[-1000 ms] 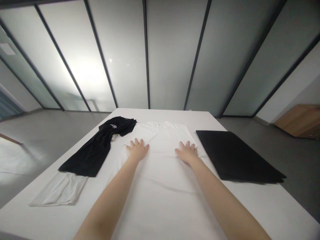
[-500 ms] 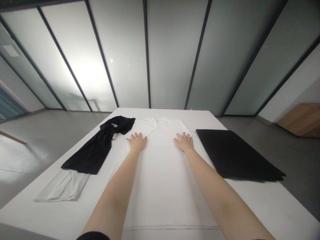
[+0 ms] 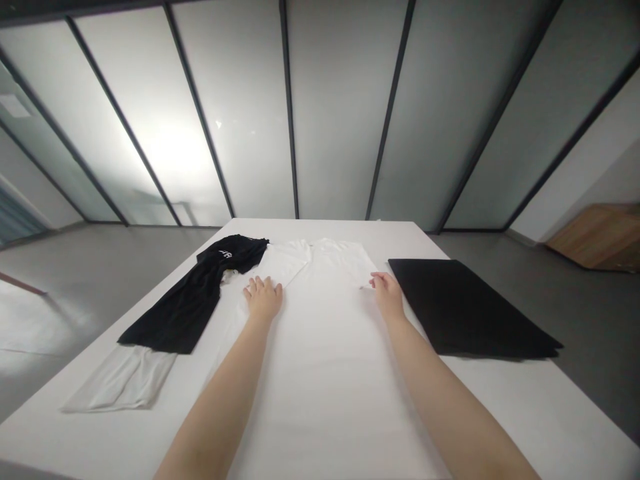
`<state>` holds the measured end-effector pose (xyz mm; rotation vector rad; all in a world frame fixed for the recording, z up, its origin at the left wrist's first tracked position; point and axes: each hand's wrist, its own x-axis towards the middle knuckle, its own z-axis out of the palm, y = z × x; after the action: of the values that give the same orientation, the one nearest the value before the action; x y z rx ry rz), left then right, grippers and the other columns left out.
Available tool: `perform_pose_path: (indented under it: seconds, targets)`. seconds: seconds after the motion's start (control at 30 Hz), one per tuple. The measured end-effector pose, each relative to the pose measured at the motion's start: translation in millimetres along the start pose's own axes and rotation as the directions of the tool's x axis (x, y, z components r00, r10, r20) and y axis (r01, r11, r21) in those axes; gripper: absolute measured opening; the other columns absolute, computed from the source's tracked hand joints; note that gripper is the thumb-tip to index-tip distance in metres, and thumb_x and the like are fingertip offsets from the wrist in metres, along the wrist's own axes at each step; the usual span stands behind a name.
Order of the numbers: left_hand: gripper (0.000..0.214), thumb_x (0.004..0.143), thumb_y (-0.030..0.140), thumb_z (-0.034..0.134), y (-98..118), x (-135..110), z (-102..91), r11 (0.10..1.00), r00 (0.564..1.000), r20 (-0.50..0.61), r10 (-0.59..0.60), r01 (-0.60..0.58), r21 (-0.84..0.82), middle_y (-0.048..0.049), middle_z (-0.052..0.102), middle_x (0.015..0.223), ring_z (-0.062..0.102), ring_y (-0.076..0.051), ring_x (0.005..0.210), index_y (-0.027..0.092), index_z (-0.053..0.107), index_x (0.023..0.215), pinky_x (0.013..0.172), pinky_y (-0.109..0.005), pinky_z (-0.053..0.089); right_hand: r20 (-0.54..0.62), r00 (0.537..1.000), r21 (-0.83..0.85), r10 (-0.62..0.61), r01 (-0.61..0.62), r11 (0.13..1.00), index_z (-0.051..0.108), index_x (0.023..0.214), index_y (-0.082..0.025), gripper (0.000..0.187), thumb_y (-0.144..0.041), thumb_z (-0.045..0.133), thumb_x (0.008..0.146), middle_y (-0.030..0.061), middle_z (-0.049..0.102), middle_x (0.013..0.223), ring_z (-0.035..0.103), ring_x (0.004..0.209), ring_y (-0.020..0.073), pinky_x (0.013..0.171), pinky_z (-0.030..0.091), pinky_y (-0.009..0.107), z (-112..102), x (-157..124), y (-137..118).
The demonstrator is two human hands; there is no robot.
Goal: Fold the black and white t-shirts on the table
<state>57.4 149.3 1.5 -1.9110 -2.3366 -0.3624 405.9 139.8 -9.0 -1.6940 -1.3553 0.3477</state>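
White table (image 3: 400, 237): white tee (image 3: 320, 373) lies flat mid-table, L hand (image 3: 263, 299) spread open on it, fingers apart; R hand (image 3: 387, 293) curled at tee's edge, grip unclear; black sheet (image 3: 470, 307) just beside, black garment (image 3: 200, 300) on L.

Small white letters (image 3: 225, 254) on a black garment (image 3: 196, 303), up near the top, half lost in a fold. Too small and too bent to read for sure. Just two or three marks, maybe more under the fold. No clear words, no numbers, no signs on the white T-shirt (image 3: 320, 373) or on the black flat sheet (image 3: 470, 307) either.
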Motion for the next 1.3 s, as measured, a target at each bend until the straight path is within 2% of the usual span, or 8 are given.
perform_pose_path:
  seconds: [0.17,0.33,0.47,0.57,0.67,0.9,1.1,1.3]
  targets:
    - [0.061,0.105,0.050,0.042,10.2,-7.6,1.0,0.993,0.992,0.038,0.120,-0.120,-0.011,-0.0208,0.042,0.168,0.034,-0.045,0.156,0.018,0.054,0.156,0.124,-0.062,0.028,0.139,0.990,-0.280,-0.004,0.043,0.959,0.074,0.129,-0.018,0.044,-0.031,0.059,0.090,0.0176,0.064,0.144,0.054,0.138,0.0355,0.121,0.034,0.046,6.7,-14.2,-4.8]
    - [0.066,0.103,0.056,0.044,2.7,-11.2,0.2,0.998,0.997,0.072,0.038,-0.041,0.039,-0.0238,0.042,0.167,0.036,-0.050,0.153,0.019,0.052,0.157,0.122,-0.062,0.029,0.207,0.977,-0.476,0.048,0.058,0.878,0.061,0.150,-0.020,0.056,-0.039,0.054,0.098,0.0178,0.045,0.165,0.034,0.154,0.0405,0.126,0.021,0.055,3.8,-19.3,-5.6]
    - [0.071,0.102,0.058,0.044,-1.8,-11.7,0.8,0.998,0.997,0.064,-0.035,0.031,0.051,-0.0292,0.041,0.166,0.037,-0.050,0.153,0.013,0.051,0.158,0.121,-0.061,0.029,0.236,0.969,-0.614,0.070,0.093,0.783,0.049,0.160,-0.015,0.065,-0.046,0.047,0.103,0.0208,0.038,0.170,0.034,0.156,0.0431,0.126,0.023,0.054,-9.7,-19.9,5.8]
    - [0.078,0.102,0.060,0.042,-4.9,-11.2,2.3,0.997,0.996,0.057,-0.074,0.072,0.041,-0.0333,0.039,0.165,0.037,-0.049,0.154,0.008,0.046,0.160,0.122,-0.059,0.028,0.223,0.974,-0.591,0.045,0.098,0.801,0.052,0.157,-0.009,0.064,-0.042,0.048,0.103,0.0264,0.041,0.166,0.037,0.154,0.0444,0.124,0.027,0.053,-16.4,-19.1,15.4]
    - [0.082,0.103,0.063,0.037,-9.9,-10.3,3.0,0.996,0.995,0.049,-0.090,0.089,0.032,-0.0349,0.039,0.164,0.037,-0.049,0.154,0.005,0.045,0.160,0.122,-0.059,0.029,0.215,0.976,-0.549,0.022,0.102,0.829,0.058,0.152,-0.011,0.060,-0.040,0.051,0.101,0.0255,0.046,0.163,0.038,0.153,0.0441,0.125,0.028,0.056,-18.2,-16.9,21.0]
    - [0.073,0.105,0.057,0.035,-17.5,-6.9,2.4,0.997,0.997,0.015,-0.073,0.072,0.038,-0.0354,0.043,0.161,0.040,-0.047,0.152,0.005,0.053,0.153,0.121,-0.058,0.031,0.168,0.982,-0.346,-0.084,0.138,0.928,0.067,0.143,-0.014,0.052,-0.034,0.041,0.102,0.0168,0.052,0.160,0.048,0.150,0.0253,0.122,0.039,0.037,-25.0,-13.9,27.2]
    - [0.071,0.106,0.056,0.032,-19.5,-1.4,1.3,0.997,0.995,0.060,-0.081,0.080,0.009,-0.0321,0.044,0.162,0.041,-0.045,0.153,0.010,0.055,0.154,0.121,-0.058,0.032,0.159,0.984,-0.309,-0.084,0.130,0.942,0.071,0.135,-0.016,0.048,-0.035,0.054,0.095,0.0179,0.064,0.146,0.057,0.142,0.0292,0.120,0.042,0.042,-46.2,-30.8,28.9]
    - [0.072,0.106,0.056,0.033,-17.6,-3.6,-1.4,0.996,0.994,0.070,-0.081,0.079,0.029,-0.0310,0.040,0.165,0.036,-0.047,0.155,0.012,0.046,0.162,0.121,-0.062,0.030,0.262,0.957,-0.307,0.126,-0.042,0.951,0.058,0.150,-0.014,0.062,-0.042,0.061,0.095,0.0196,0.068,0.141,0.066,0.131,0.0321,0.109,0.049,0.038,-95.2,-66.2,29.6]
